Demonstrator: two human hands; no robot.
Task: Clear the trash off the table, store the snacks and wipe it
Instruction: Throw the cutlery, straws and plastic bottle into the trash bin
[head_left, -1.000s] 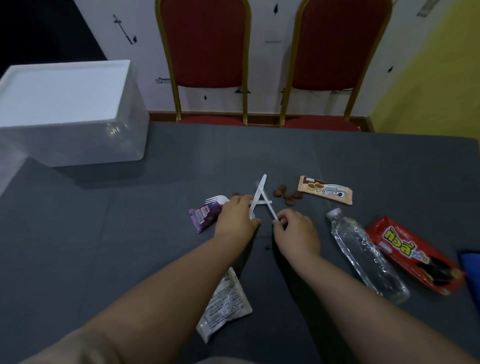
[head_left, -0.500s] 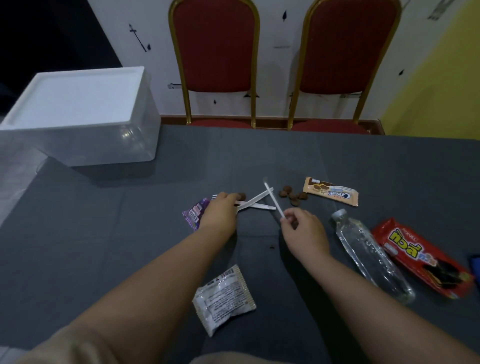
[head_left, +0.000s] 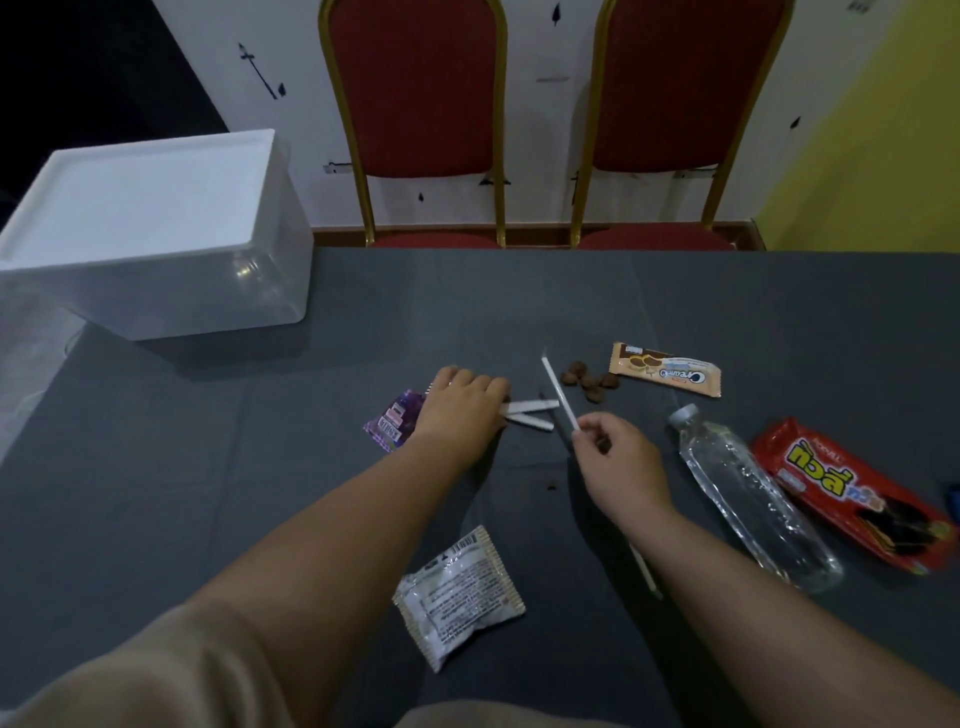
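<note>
On the grey table (head_left: 208, 467), my left hand (head_left: 462, 405) lies palm down, fingers closed over two white plastic cutlery pieces (head_left: 530, 413) whose handles stick out to the right. The hand partly covers a purple wrapper (head_left: 389, 423). My right hand (head_left: 618, 462) pinches the near end of a thin white plastic utensil (head_left: 557, 395), which points up and away. Brown snack crumbs (head_left: 587, 379) lie just beyond it. A silver-white packet (head_left: 460, 587) rests between my forearms.
A tan cookie wrapper (head_left: 667, 370), a clear plastic bottle (head_left: 753, 499) on its side and a red snack pack (head_left: 852, 493) lie to the right. A clear box with a white lid (head_left: 156, 234) stands far left. Two red chairs (head_left: 415, 88) face the far edge.
My left hand has gathered two cutlery pieces and laid them flat towards the left. My right hand has drawn the third utensil away to the right and lifted it.
</note>
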